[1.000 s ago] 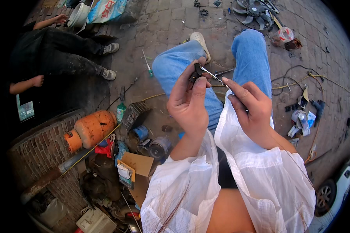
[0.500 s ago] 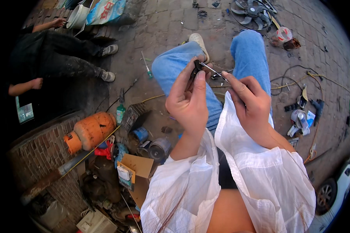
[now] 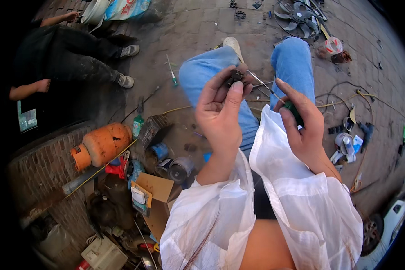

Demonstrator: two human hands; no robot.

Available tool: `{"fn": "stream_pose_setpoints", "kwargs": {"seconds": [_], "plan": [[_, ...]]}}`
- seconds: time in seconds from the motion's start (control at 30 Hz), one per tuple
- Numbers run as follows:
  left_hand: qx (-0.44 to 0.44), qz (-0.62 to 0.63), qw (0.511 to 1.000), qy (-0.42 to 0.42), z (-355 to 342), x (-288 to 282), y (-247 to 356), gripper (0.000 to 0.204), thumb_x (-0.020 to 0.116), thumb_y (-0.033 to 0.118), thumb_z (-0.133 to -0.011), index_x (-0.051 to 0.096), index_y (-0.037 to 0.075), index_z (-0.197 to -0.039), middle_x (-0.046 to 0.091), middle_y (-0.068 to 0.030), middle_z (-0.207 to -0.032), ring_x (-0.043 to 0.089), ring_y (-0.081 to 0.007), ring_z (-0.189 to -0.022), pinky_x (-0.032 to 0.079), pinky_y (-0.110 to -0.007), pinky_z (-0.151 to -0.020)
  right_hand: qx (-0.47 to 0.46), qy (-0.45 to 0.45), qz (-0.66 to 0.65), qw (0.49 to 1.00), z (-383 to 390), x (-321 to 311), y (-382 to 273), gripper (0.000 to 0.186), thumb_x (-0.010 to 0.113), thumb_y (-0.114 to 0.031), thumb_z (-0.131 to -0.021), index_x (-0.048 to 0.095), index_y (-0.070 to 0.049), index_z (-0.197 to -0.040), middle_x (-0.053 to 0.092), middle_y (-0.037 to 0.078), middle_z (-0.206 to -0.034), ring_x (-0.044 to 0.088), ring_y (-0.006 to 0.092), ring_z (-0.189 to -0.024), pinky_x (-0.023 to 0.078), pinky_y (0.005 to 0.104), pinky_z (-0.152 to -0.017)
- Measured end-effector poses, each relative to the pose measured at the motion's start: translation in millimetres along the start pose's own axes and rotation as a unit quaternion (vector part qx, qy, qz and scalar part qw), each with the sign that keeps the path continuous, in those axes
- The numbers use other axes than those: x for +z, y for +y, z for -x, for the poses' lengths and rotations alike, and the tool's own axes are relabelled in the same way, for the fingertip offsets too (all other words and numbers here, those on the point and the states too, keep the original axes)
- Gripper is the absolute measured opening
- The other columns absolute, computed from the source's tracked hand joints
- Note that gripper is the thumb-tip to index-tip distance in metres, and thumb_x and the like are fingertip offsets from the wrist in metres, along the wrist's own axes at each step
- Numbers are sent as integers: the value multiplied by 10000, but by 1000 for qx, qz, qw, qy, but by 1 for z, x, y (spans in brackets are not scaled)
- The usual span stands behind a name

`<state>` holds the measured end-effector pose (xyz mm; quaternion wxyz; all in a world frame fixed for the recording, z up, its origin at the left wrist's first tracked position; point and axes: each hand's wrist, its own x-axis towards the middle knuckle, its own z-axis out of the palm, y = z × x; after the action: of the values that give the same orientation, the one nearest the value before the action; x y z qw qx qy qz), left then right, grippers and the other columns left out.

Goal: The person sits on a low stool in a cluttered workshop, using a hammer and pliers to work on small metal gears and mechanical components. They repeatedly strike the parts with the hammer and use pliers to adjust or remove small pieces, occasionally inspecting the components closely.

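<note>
My left hand (image 3: 221, 118) pinches a small black plastic part (image 3: 234, 78) between thumb and fingers, above my left knee. What the part belongs to I cannot make out. In my right hand (image 3: 307, 130) is a screwdriver, its green handle (image 3: 294, 112) lying against the palm and fingers. The thin metal shaft (image 3: 266, 87) points up and left toward the black part. Its tip is beside the part, with a small gap showing between them.
A second screwdriver (image 3: 171, 71) lies on the brick ground. An orange gas cylinder (image 3: 105, 144), a green bottle (image 3: 138, 125) and an open cardboard box (image 3: 156, 185) stand at left. A fan (image 3: 299, 19) lies far right, cables (image 3: 342, 94) nearer. Another person's legs (image 3: 83, 58) extend at far left.
My right hand has drawn back to the right with the screwdriver, whose green handle now shows. The tip has moved away from the black part, which my left hand has turned.
</note>
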<state>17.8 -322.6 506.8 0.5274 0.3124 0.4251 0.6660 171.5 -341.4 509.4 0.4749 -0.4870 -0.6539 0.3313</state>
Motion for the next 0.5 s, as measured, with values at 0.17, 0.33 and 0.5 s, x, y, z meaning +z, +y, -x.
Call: {"fn": "stream_pose_setpoints", "kwargs": {"seconds": [0.17,0.33,0.5], "plan": [[5,1,1000,-3,-2,-2,4,287,575,-37,-914,560,-78,-1198,658,-184,-1106,673,-236,-975,570,-316,-842,-45,-11,23,999,2,2,8,464,678,51,-777,654,-89,-1219,629,97,-816,592,181,-654,468,282,-561],[3,-11,1000,5,-2,-3,4,291,587,-22,-914,570,-78,-1199,683,-177,-1032,687,-234,-927,573,-318,-829,-32,-27,22,999,0,-1,5,463,685,47,-772,659,-90,-1214,629,96,-798,583,178,-628,464,282,-549],[10,-27,1000,1,-1,-2,4,289,593,-19,-913,577,-74,-1196,689,-179,-1006,691,-239,-913,575,-325,-821,-31,-36,11,999,2,0,4,473,681,50,-775,652,-90,-1225,616,91,-772,562,171,-611,454,282,-541]]}}
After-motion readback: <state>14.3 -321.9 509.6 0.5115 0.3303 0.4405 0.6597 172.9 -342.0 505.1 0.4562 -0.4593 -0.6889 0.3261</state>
